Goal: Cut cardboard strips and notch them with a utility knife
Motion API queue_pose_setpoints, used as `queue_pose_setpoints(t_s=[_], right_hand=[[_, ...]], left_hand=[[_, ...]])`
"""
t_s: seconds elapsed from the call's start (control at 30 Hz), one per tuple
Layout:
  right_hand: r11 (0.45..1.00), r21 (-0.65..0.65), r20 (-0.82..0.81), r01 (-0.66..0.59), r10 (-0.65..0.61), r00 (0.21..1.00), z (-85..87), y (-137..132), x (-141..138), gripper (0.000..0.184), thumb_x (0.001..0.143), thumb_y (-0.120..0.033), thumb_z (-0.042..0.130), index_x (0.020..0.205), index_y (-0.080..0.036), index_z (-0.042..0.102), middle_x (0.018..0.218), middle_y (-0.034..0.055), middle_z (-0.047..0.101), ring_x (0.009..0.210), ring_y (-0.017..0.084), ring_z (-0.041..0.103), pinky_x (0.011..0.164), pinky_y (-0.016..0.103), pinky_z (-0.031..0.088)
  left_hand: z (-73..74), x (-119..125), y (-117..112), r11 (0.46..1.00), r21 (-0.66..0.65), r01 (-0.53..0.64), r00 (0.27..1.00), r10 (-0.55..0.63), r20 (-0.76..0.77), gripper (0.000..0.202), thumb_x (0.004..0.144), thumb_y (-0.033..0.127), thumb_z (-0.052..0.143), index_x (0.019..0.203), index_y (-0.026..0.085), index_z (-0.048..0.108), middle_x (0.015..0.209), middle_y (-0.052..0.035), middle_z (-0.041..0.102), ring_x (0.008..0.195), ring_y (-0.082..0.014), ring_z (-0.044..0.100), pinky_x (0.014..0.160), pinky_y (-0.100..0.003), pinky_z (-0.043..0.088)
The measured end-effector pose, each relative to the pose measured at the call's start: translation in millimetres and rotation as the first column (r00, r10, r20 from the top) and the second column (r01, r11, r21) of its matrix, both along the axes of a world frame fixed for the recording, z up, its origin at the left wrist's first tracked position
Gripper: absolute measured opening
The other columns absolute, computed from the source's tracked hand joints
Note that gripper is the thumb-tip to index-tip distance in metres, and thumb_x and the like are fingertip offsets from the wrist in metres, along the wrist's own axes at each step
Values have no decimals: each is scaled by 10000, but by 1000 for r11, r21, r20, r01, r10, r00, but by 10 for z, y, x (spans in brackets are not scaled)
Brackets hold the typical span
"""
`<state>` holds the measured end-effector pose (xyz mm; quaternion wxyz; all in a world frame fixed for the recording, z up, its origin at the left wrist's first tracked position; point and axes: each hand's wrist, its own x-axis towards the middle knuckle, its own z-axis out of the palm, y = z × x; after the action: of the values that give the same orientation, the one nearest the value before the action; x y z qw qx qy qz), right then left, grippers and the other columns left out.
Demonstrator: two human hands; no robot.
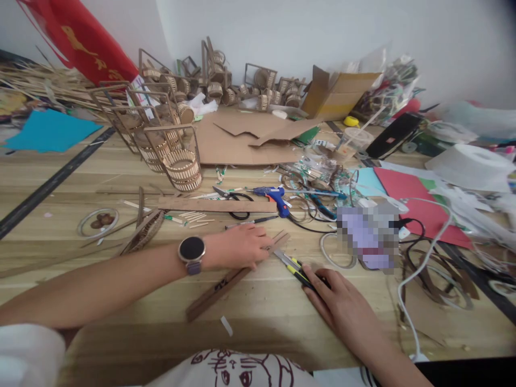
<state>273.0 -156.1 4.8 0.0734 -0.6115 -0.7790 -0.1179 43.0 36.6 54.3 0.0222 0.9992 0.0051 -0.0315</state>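
Printed shirt (242, 371) at near edge of table (133, 306). Left hand (242, 244) half-curled, gripping brown strip (217, 293) down; right hand (334, 293) wrapped round cutter (293, 270). Risk: strip shifts, cutter nicks left hand.

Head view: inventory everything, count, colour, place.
Short strip: at least 1, brown, front centre
Utility knife: 1, yellow-black, front centre
Long strip: 1, tan, centre
Glue gun: 1, blue, centre
Scissors: 1, black handles, centre
Sticks: several, pale, centre-left
Slatted baskets: many, brown, back
Cardboard sheets: several, brown, back centre
Cardboard box: 1, brown, back right
Gold-lettered item: 1, red, back left
Blue sheet: 1, blue, left
Cup: 1, clear, back right
Red sheet: 1, red, right
Roll: 1, white, far right
Pixelated item: 1, purple, right
Table: 1, light wood, beneath
Other clutter: uncountable, mixed, mostly right
Shirt: 1, off-white, bottom edge
Watch: 1, dark, left wrist
Left hand: 1, on short strip
Right hand: 1, holding utility knife
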Motion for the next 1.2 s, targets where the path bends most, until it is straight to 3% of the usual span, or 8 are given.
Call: queue_pose_setpoints(t_s=[0.07,0.13,0.27,0.4,0.57,0.83,1.0,1.2], right_hand=[[1000,-6,1,-1,1,1000,1,-1,6,478,1049,-399,306,1260,-144,651,928,119,677,779,212,693,672,346,608],[1000,-13,-7,1,-1,1000,2,-2,9,467,1048,-393,313,1260,-151,653,939,120,680,787,212,693,674,348,608],[1000,-12,-30,-4,4,1000,-1,-13,1,461,1047,-386,322,1271,-144,645,945,121,677,790,208,691,682,346,606],[1000,22,-10,-22,22,1000,8,-21,-15,457,1045,-375,333,1268,-126,645,909,117,666,767,211,689,659,336,599],[999,32,-5,-32,32,999,28,-20,-33,452,1048,-383,325,1251,-144,651,911,109,667,766,199,687,662,314,592],[998,43,-36,-38,40,999,-23,-86,-74,431,1041,-379,358,1268,-149,643,922,112,667,785,203,683,678,332,603],[999,30,-69,-14,16,997,-53,-118,-99,428,1036,-391,370,1315,-191,626,939,109,670,811,210,684,701,341,607],[999,30,-54,-27,28,998,-35,-91,-135,429,1040,-385,355,1278,-175,644,938,112,669,805,208,684,696,340,606]], left_hand=[[41,139,137,992,-101,73,997,-75,-15,399,793,333,815,1155,258,667,1467,-59,539,1296,-270,500,992,-369,433],[3,258,244,975,-189,115,993,-120,-16,668,729,335,861,1334,278,584,1492,-66,522,1392,-292,432,1041,-389,423],[-159,371,374,956,-220,194,979,-202,-15,798,663,370,895,1377,215,575,1496,-114,512,1388,-340,444,1078,-413,412],[-219,365,413,938,-276,209,975,-221,-10,843,679,383,886,1418,174,536,1542,-133,441,1417,-331,415,1133,-393,375],[-157,372,398,930,-339,140,977,-185,-105,842,689,331,887,1433,196,517,1575,-113,387,1456,-307,357,1176,-397,321],[-135,378,387,944,-307,123,983,-159,-94,620,781,270,815,1358,287,588,1565,-67,416,1442,-311,383,1171,-468,321],[-203,366,418,945,-274,176,982,-187,-14,613,762,284,826,1334,285,607,1540,-67,459,1419,-365,403,1136,-540,352],[-178,377,390,940,-332,82,989,-118,-91,637,750,210,832,1332,342,609,1557,-23,436,1459,-331,343,1186,-538,284]])
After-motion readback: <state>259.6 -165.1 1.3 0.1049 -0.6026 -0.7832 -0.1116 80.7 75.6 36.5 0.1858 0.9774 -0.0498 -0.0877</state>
